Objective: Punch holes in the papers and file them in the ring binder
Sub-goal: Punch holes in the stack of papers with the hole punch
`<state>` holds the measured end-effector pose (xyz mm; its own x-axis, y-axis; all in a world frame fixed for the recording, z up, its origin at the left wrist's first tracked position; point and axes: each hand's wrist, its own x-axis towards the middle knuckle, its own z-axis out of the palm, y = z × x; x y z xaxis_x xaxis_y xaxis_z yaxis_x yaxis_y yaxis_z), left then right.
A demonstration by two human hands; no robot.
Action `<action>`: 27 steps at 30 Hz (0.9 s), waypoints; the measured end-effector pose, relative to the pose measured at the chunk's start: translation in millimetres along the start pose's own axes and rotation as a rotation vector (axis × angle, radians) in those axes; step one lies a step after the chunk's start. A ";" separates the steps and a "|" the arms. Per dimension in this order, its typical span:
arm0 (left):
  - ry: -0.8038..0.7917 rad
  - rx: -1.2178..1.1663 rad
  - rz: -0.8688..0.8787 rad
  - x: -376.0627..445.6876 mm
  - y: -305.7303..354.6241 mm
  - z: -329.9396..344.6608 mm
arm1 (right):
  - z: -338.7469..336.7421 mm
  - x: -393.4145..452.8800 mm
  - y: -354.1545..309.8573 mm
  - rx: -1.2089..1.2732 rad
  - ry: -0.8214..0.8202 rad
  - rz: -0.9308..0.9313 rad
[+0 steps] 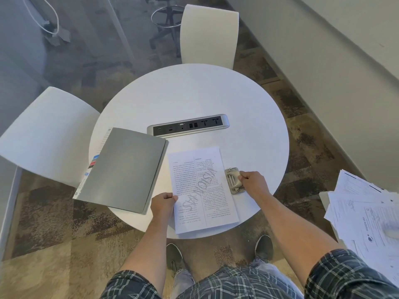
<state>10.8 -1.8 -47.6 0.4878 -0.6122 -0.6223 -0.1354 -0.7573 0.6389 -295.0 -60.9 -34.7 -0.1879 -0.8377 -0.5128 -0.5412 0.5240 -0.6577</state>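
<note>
A printed sheet of paper [203, 188] lies on the round white table [216, 93], its near end over the table's front edge. My left hand [163, 202] pinches the sheet's left edge. A metal hole punch [232, 180] sits against the sheet's right edge, and my right hand [252, 183] grips its handle. A closed grey ring binder [125, 169] lies to the left of the sheet, with coloured tabs showing along its left side.
A power socket strip [187, 126] is set into the table's middle. White chairs stand at the far side [209, 35] and at the left [47, 134]. A loose pile of printed papers [367, 212] rests at the right, off the table.
</note>
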 end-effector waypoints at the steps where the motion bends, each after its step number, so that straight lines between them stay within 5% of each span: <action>1: 0.000 -0.003 -0.003 0.6 -0.1 0.4 | 0.5 -0.7 -0.1 0.002 0.000 0.000; 27: 0.012 -0.026 -0.041 -11.0 4.0 16.3 | 4.9 1.0 5.0 -0.018 -0.009 0.022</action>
<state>-9.2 -1.8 -45.6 0.5026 -0.5781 -0.6428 -0.0929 -0.7753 0.6247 -293.8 -58.4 -41.2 -0.1929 -0.8245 -0.5320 -0.5512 0.5396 -0.6364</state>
